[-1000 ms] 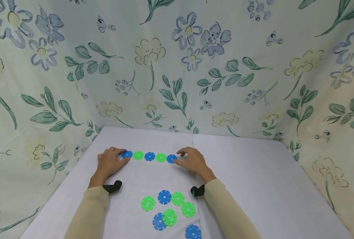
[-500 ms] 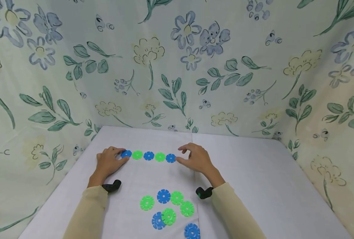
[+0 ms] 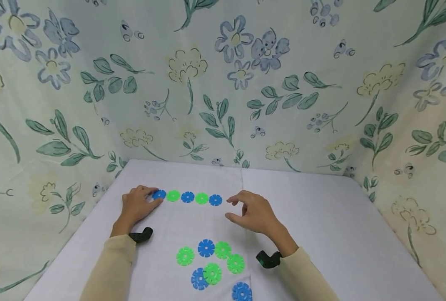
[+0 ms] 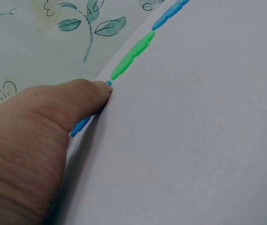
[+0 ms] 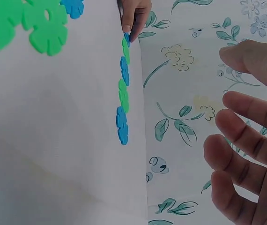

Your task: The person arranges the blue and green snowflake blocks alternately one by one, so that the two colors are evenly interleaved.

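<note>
A row of notched plastic discs, blue and green by turns, lies across the white cloth. My left hand (image 3: 135, 205) pinches the leftmost blue snowflake disc (image 3: 159, 195) between thumb and forefinger; in the left wrist view the thumb (image 4: 89, 93) covers much of that disc. Next to it in the row come a green disc (image 3: 173, 195), a blue disc (image 3: 187, 197) and another green disc (image 3: 202, 198). The blue disc (image 3: 215, 200) at the right end lies free. Just right of it my right hand (image 3: 254, 211) holds nothing, fingers loosely bent and apart, as the right wrist view also shows.
Nearer me lie several loose discs: a green one (image 3: 185, 256), a blue one (image 3: 206, 248), a green one (image 3: 212, 274) overlapping a blue one (image 3: 198, 279), and others. A blue disc (image 3: 242, 291) sits at the front. Flowered curtain (image 3: 223, 83) walls in the table.
My right hand has let go of the blue disc at the row's right end and drawn back to the right and toward me. The left hand and the row stay put.
</note>
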